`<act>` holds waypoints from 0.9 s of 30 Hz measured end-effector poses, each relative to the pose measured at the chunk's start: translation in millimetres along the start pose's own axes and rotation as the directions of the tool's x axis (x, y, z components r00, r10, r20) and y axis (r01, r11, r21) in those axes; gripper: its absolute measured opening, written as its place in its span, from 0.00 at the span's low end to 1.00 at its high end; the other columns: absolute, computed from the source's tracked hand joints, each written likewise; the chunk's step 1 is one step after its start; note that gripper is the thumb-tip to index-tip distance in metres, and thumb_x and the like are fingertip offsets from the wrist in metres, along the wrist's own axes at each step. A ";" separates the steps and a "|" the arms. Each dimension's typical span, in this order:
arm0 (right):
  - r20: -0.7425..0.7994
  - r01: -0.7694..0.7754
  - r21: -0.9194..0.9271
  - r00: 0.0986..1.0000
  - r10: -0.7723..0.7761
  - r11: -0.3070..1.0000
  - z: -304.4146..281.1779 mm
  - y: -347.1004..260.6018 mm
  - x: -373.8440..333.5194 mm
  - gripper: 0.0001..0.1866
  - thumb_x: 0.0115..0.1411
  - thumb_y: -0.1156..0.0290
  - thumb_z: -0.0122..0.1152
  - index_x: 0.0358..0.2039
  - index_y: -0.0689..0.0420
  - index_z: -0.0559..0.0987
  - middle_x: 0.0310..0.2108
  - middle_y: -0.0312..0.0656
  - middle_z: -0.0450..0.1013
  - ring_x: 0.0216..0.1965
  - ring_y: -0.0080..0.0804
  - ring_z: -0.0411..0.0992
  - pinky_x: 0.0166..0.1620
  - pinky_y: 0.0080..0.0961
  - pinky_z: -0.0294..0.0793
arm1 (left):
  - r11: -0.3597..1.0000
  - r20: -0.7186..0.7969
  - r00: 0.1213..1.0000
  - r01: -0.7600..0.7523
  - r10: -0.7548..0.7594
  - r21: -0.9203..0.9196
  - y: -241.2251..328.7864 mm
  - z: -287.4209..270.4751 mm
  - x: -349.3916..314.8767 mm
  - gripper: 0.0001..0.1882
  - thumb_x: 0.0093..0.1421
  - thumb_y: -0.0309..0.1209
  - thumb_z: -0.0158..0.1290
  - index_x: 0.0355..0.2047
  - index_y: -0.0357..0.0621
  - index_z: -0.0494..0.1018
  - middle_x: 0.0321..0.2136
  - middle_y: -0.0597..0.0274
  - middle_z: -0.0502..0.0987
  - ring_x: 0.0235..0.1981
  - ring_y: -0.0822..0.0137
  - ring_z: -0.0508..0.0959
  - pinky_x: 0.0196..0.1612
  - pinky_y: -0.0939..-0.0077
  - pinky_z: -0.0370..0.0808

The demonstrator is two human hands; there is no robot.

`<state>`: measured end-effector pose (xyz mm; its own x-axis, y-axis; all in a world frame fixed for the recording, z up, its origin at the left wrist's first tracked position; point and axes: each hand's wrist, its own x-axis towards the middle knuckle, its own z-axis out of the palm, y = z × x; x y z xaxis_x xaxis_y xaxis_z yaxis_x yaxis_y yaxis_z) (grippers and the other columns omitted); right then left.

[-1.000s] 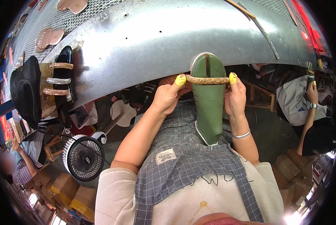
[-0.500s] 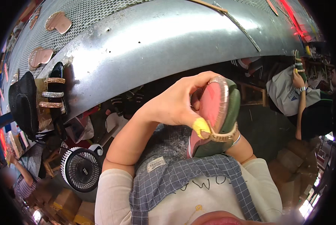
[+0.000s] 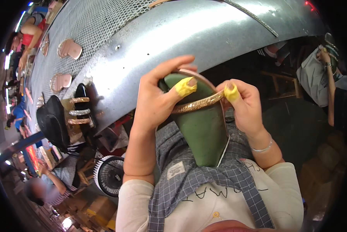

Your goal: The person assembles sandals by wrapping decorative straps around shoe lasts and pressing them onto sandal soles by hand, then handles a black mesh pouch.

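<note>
A green shoe last (image 3: 204, 133) stands in front of my apron, its narrow end down against me and its green upper side facing up. A pinkish insole edge (image 3: 194, 73) shows along its far rim. Across the last runs a shiny gold strap (image 3: 198, 104). My left hand (image 3: 152, 94) is closed around the last's broad end, its yellow-taped thumb on the green surface just above the strap. On the other side, my right hand (image 3: 246, 106) pinches the strap's right end at the last's edge, its thumb also wrapped in yellow tape.
Beyond my hands curves a silver metal bench edge (image 3: 142, 58) beside a mesh belt (image 3: 103, 23) carrying pink sandal soles (image 3: 70, 49). A holder with metallic straps (image 3: 79, 112) hangs at left, above a fan (image 3: 109, 176). Co-workers sit on both sides.
The last has been turned over: its pink sole faced up before, and now the green side does. My right hand, mostly hidden behind it earlier, now shows at the strap. My view has shifted.
</note>
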<state>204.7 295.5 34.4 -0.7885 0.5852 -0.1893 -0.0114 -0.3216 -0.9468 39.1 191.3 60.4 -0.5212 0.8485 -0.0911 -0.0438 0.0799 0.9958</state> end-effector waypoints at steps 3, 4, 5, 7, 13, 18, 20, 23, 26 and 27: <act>0.032 0.073 -0.105 0.997 -0.070 0.992 -3.5 -5.5 -3.5 0.17 0.63 0.63 0.50 0.25 0.64 0.75 0.19 0.32 0.68 0.22 0.14 0.66 0.25 0.10 0.66 | 0.998 -0.041 0.998 0.047 -0.045 0.035 -16.1 -6.9 -8.0 0.14 0.51 0.29 0.58 0.38 0.37 0.74 0.30 0.64 0.75 0.32 0.74 0.73 0.39 0.80 0.70; 0.066 0.097 -0.135 0.994 -0.089 0.986 -6.5 -6.1 -0.4 0.17 0.63 0.63 0.50 0.25 0.64 0.75 0.18 0.32 0.67 0.21 0.14 0.65 0.25 0.10 0.65 | 0.998 -0.062 0.998 0.016 -0.012 0.062 -16.1 -6.8 -9.1 0.12 0.51 0.30 0.58 0.36 0.37 0.75 0.30 0.64 0.75 0.32 0.74 0.73 0.38 0.81 0.69; 0.101 0.123 -0.166 0.989 -0.107 0.978 -9.1 -6.1 1.6 0.17 0.63 0.63 0.50 0.24 0.64 0.74 0.17 0.33 0.66 0.21 0.14 0.65 0.24 0.10 0.65 | 0.996 -0.082 0.996 -0.015 0.022 0.087 -16.1 -6.0 -9.5 0.11 0.52 0.30 0.58 0.34 0.37 0.75 0.30 0.64 0.75 0.32 0.75 0.73 0.37 0.82 0.69; 0.101 0.117 -0.147 0.990 -0.103 0.982 -12.7 -4.1 2.4 0.18 0.63 0.63 0.50 0.23 0.64 0.74 0.17 0.33 0.67 0.20 0.14 0.65 0.23 0.10 0.65 | 0.999 -0.074 0.997 -0.010 0.013 0.052 -16.3 -3.3 -9.5 0.11 0.53 0.31 0.58 0.33 0.37 0.75 0.29 0.64 0.75 0.32 0.75 0.73 0.37 0.82 0.69; 0.092 0.087 -0.097 0.993 -0.078 0.991 -8.6 -10.2 4.3 0.19 0.63 0.62 0.49 0.22 0.63 0.74 0.17 0.34 0.69 0.18 0.13 0.65 0.21 0.11 0.66 | 0.999 -0.057 0.998 -0.041 0.040 -0.013 -18.0 -3.8 -9.5 0.10 0.55 0.32 0.56 0.31 0.37 0.75 0.28 0.65 0.75 0.31 0.75 0.72 0.37 0.82 0.68; 0.117 0.049 -0.072 0.992 -0.040 0.996 -14.3 -7.5 6.8 0.19 0.63 0.61 0.49 0.22 0.63 0.74 0.18 0.33 0.69 0.19 0.13 0.66 0.21 0.11 0.67 | 0.994 -0.031 1.000 -0.009 0.006 -0.110 -20.5 -3.5 -9.9 0.10 0.56 0.33 0.55 0.31 0.37 0.74 0.28 0.65 0.74 0.31 0.75 0.72 0.36 0.83 0.68; 0.166 -0.014 0.005 0.986 0.013 1.000 -14.1 -7.1 7.6 0.18 0.63 0.62 0.50 0.21 0.62 0.74 0.17 0.32 0.69 0.19 0.12 0.65 0.21 0.11 0.66 | 0.992 -0.031 0.998 -0.057 0.054 -0.116 -22.1 -4.2 -12.6 0.11 0.56 0.34 0.55 0.31 0.37 0.74 0.29 0.64 0.74 0.31 0.75 0.72 0.35 0.83 0.68; 0.470 -0.253 0.080 0.863 0.188 0.964 -26.9 -7.1 13.1 0.16 0.61 0.60 0.52 0.30 0.63 0.74 0.25 0.36 0.70 0.27 0.19 0.69 0.32 0.16 0.71 | 0.973 0.006 0.993 -0.115 0.119 -0.198 -21.7 -4.1 -20.2 0.12 0.55 0.34 0.56 0.30 0.36 0.74 0.28 0.61 0.76 0.29 0.73 0.73 0.34 0.82 0.69; 0.609 -0.355 0.135 0.766 0.205 0.925 -15.8 11.4 7.6 0.21 0.57 0.58 0.59 0.43 0.61 0.70 0.38 0.38 0.70 0.39 0.21 0.68 0.43 0.19 0.70 | 0.885 0.170 0.914 -0.289 0.369 -0.366 -8.0 9.8 -23.0 0.15 0.51 0.36 0.60 0.28 0.34 0.74 0.26 0.58 0.76 0.26 0.71 0.75 0.30 0.80 0.70; 0.737 -0.504 0.094 0.615 0.281 0.859 -10.3 17.3 0.3 0.29 0.53 0.55 0.62 0.48 0.61 0.67 0.43 0.39 0.67 0.44 0.22 0.66 0.48 0.20 0.67 | 0.843 0.227 0.871 -0.306 0.435 -0.442 -6.9 12.2 -21.1 0.16 0.49 0.36 0.62 0.29 0.34 0.73 0.26 0.56 0.77 0.25 0.69 0.75 0.29 0.79 0.71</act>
<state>210.6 297.8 15.3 -0.9412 -0.2795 -0.1900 0.3302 -0.6408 -0.6931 60.8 179.3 55.5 -0.2795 0.8930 0.3528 -0.2546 -0.4232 0.8695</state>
